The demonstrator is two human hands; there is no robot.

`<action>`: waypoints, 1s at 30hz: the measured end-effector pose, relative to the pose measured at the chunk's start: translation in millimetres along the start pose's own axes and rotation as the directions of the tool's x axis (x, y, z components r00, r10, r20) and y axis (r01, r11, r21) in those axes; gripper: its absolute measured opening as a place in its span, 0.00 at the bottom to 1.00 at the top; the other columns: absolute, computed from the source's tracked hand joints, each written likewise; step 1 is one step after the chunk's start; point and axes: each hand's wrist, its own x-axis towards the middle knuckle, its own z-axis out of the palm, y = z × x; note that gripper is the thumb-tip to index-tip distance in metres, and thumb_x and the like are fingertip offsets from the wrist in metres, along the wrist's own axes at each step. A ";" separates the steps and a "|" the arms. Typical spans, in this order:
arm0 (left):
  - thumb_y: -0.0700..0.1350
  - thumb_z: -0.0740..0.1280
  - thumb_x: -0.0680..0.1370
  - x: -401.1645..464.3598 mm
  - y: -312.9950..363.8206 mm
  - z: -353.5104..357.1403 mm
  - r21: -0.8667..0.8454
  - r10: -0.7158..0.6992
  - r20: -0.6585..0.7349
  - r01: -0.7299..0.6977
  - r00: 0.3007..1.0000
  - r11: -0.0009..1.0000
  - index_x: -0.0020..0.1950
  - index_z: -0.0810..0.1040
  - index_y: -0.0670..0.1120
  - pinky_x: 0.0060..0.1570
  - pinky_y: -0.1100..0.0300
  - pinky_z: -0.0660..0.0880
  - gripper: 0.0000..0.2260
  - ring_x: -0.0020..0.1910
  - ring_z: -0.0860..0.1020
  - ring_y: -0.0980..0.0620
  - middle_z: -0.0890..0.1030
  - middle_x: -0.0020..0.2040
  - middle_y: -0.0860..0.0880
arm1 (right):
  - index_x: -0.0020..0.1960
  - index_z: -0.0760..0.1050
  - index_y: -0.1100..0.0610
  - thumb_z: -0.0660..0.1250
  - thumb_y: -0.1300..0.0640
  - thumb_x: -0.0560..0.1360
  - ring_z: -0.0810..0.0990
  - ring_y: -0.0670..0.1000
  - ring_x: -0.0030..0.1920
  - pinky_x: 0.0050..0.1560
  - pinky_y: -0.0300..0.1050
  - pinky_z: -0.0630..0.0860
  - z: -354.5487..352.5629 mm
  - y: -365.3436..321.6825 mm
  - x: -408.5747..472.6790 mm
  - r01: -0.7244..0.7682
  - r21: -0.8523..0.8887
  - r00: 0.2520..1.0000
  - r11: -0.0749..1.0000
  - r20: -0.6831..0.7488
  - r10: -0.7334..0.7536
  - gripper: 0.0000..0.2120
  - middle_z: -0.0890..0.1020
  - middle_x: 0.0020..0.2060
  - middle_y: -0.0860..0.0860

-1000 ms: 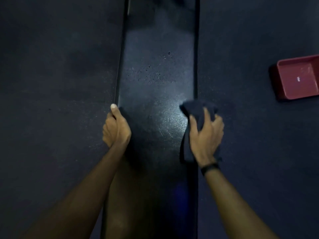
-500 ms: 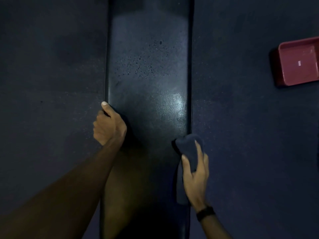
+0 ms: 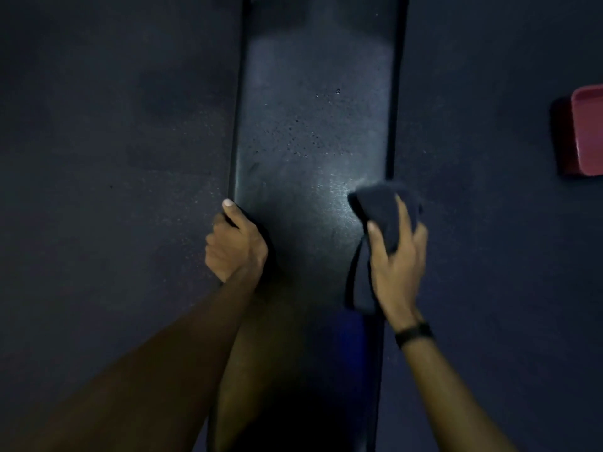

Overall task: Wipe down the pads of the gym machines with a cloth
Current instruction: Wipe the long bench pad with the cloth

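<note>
Right hand (image 3: 396, 256), fingers curled over the dark cloth (image 3: 380, 216), has swept back up the bench pad (image 3: 313, 141) from nearer the body. Left hand (image 3: 236, 247) still grips the pad's left edge (droplets remain farther up, so wiping likely continues).

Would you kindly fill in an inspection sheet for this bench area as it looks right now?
Surface: black bench pad, droplets at mid-length, glossy patch near the cloth.
Job's things: dark cloth at the pad's right edge.
Clutter: red tray on the floor, far right.
Hands: left hand grips the pad's left edge; right hand holds the cloth.
Cables: nothing seen.
Surroundings: dark floor; black wristband.
</note>
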 end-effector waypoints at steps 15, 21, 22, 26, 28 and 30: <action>0.59 0.46 0.85 4.8 -7.2 -0.3 0.019 0.022 -0.017 -0.022 1.000 1.000 0.63 0.78 0.41 0.54 0.47 0.71 0.29 0.55 0.79 0.38 0.82 0.56 0.39 | 0.78 0.65 0.51 0.66 0.48 0.80 0.70 0.50 0.64 0.57 0.31 0.59 21.2 -25.3 58.8 0.010 -0.037 0.996 0.999 -0.091 -0.013 0.28 0.71 0.66 0.59; 0.59 0.46 0.85 5.6 -4.9 1.3 0.006 0.010 -0.023 -0.010 1.000 1.000 0.60 0.79 0.41 0.48 0.50 0.68 0.29 0.52 0.79 0.38 0.82 0.53 0.39 | 0.77 0.66 0.51 0.63 0.43 0.79 0.74 0.54 0.63 0.58 0.38 0.67 10.6 1.8 -17.1 -0.078 -0.015 0.994 0.997 -0.075 0.077 0.29 0.73 0.64 0.58; 0.59 0.46 0.85 5.5 -5.2 1.3 0.011 0.010 -0.022 -0.009 1.000 1.000 0.60 0.79 0.41 0.48 0.50 0.67 0.28 0.52 0.80 0.38 0.82 0.53 0.40 | 0.77 0.67 0.51 0.63 0.43 0.78 0.75 0.54 0.62 0.57 0.39 0.67 11.0 0.8 -11.8 -0.081 -0.025 0.993 0.996 -0.084 0.078 0.29 0.73 0.63 0.58; 0.60 0.46 0.85 7.0 -5.8 3.2 0.010 0.007 -0.027 -0.006 1.000 1.000 0.61 0.79 0.42 0.50 0.48 0.70 0.29 0.52 0.80 0.39 0.83 0.52 0.40 | 0.77 0.67 0.51 0.65 0.46 0.79 0.75 0.58 0.61 0.53 0.39 0.64 16.8 -25.4 54.7 -0.055 -0.052 0.993 0.997 -0.110 0.049 0.28 0.74 0.61 0.60; 0.60 0.46 0.85 7.7 -6.2 4.2 0.015 0.007 -0.025 -0.006 1.000 1.000 0.62 0.79 0.42 0.51 0.47 0.71 0.29 0.52 0.80 0.39 0.83 0.52 0.41 | 0.77 0.65 0.50 0.64 0.46 0.80 0.74 0.58 0.65 0.56 0.44 0.67 23.1 -46.3 98.9 -0.053 -0.082 0.992 0.995 -0.122 0.043 0.27 0.73 0.64 0.59; 0.60 0.46 0.85 7.9 -7.1 4.8 0.023 0.012 -0.029 -0.011 1.000 1.000 0.61 0.79 0.42 0.51 0.47 0.72 0.29 0.51 0.80 0.39 0.83 0.52 0.41 | 0.78 0.64 0.49 0.64 0.45 0.81 0.73 0.57 0.66 0.60 0.49 0.69 28.6 -62.5 131.3 -0.067 -0.098 0.989 0.993 -0.138 0.053 0.27 0.73 0.65 0.58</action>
